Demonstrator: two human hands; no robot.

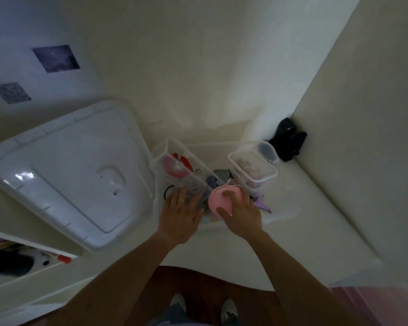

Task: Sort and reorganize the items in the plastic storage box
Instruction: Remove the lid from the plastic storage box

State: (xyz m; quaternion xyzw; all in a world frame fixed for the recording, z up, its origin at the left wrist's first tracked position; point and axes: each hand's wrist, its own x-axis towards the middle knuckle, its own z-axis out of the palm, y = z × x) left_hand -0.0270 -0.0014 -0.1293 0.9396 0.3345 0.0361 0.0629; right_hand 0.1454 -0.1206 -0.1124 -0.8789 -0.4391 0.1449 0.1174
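So at the very bottom of the frame you can see the person's two shoes (204, 309) on a dark wood floor (198, 278), and both bare arms reach up toward the middle of the picture. The left hand (179, 215), ring on one finger, lies flat with its fingers spread on the near end of a clear divided tray (174, 161), so that grip is open, just pressing. The right hand (242, 214) has its grip curled round a pink round container (222, 198), thumb on the near side and fingers over the top. Both sit in the centre of the frame, on a white surface (304, 208). Just right of the pink thing a purple clip (264, 203) pokes out. Further back the tray holds a red roll (172, 167) and some blurry small bits, hard to say what. To the centre right is a small clear plastic box (252, 170) with stuff in it, and behind that a black object (289, 140) tucked in the corner by the wall. Off to the left, the big translucent storage box lid (68, 175) lies flat.
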